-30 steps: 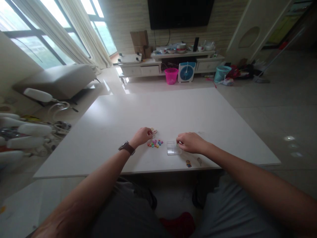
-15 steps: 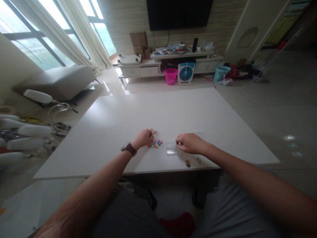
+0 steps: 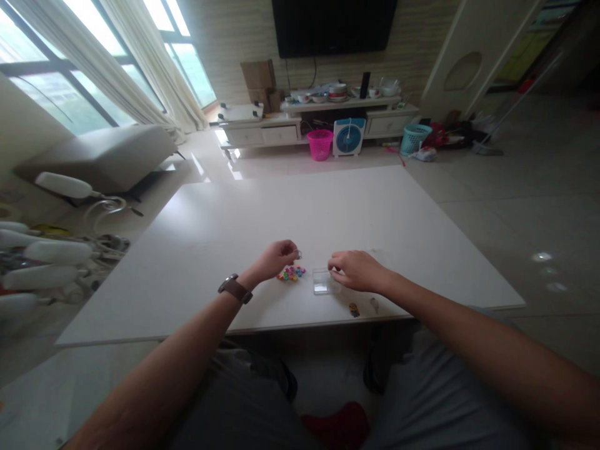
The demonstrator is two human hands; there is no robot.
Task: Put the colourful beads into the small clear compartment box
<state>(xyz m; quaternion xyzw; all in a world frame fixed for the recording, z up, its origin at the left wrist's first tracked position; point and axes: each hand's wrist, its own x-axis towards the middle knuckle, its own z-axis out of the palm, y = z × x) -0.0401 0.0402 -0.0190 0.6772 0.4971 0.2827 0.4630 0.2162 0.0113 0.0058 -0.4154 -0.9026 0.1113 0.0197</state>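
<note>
My left hand [image 3: 284,252], with a watch [image 3: 235,287] on the wrist, is closed in a pinch on a small ring [image 3: 299,254], raised just above the table. Below it lies a pile of small colourful beads [image 3: 291,274]. My right hand [image 3: 352,270] is over the right part of a clear plastic box [image 3: 321,281] with compartments; its fingers are pinched together, and whatever is between them is too small to make out. Nearer the table edge are a yellow-and-blue cartoon figure [image 3: 354,309] and a small pale item [image 3: 374,304].
Both hands work over a large white table [image 3: 290,206]. Beyond it stand a pink basket [image 3: 320,145], a blue fan [image 3: 349,137] and a low cabinet [image 3: 281,135]. A white-armed lamp-like object [image 3: 63,185] is on the floor at left.
My left hand has lifted slightly and turned right, bringing the ring out from beside the beads. My right hand stays at the clear box. The view has shifted slightly.
</note>
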